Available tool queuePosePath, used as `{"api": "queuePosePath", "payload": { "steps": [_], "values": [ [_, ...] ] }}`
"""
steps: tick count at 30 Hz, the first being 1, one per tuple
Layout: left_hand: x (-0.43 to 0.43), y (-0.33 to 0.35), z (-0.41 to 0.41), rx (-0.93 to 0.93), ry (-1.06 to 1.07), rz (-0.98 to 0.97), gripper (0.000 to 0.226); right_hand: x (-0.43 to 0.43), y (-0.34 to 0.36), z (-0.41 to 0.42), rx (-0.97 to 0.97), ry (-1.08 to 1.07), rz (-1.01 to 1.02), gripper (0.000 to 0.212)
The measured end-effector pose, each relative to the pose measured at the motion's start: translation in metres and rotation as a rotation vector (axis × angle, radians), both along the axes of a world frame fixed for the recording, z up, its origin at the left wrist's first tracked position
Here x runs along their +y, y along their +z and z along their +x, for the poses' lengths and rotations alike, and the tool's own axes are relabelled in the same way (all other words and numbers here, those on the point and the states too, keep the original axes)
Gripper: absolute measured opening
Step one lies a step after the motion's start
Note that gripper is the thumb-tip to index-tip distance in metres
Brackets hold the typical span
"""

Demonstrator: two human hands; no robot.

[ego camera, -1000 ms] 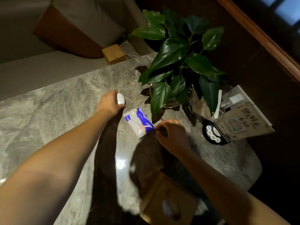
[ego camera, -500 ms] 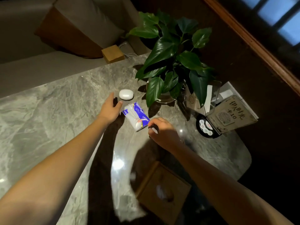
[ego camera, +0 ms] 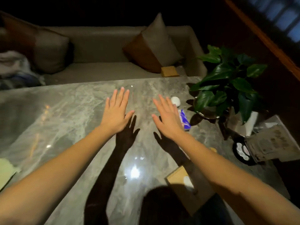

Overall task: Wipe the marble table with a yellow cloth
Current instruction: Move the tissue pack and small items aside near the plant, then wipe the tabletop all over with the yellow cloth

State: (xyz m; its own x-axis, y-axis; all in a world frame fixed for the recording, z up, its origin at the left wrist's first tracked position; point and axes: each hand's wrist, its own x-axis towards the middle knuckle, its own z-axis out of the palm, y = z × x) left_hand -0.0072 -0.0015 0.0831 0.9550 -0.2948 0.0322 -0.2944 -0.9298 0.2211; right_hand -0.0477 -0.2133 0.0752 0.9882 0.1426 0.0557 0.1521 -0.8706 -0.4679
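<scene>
- Both hands have left the white case (ego camera: pixel 175 101) and the tissue pack (ego camera: pixel 185 119); they now hover side by side over the middle of the marble table (ego camera: pixel 73 111).
- Fingers of the left hand (ego camera: pixel 116 113) are straight and spread, holding nothing.
- Likewise flat and empty, the right hand (ego camera: pixel 168 118) partly covers the tissue pack in view.
- At the near left edge of the table lies the yellow cloth (ego camera: pixel 6 169), well apart from both hands.
- Far right stands a potted plant (ego camera: pixel 227 82); near right, a wooden tissue box (ego camera: pixel 177 177).

No writing is legible: marks on the sign card (ego camera: pixel 272 143) and tissue pack (ego camera: pixel 185 119) are blurred.
</scene>
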Motion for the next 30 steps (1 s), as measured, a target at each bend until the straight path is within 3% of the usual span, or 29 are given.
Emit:
{"api": "queuePosePath", "payload": {
  "steps": [9,30],
  "values": [
    [0.112,0.016,-0.045,-0.059,0.273,0.072,0.072,0.099,0.016,0.023,-0.046,0.216,-0.199,0.065],
    [0.445,-0.079,-0.172,0.207,0.674,0.04,0.066,0.433,-0.05,-0.03,0.149,0.547,-0.262,0.063]
  ]
}}
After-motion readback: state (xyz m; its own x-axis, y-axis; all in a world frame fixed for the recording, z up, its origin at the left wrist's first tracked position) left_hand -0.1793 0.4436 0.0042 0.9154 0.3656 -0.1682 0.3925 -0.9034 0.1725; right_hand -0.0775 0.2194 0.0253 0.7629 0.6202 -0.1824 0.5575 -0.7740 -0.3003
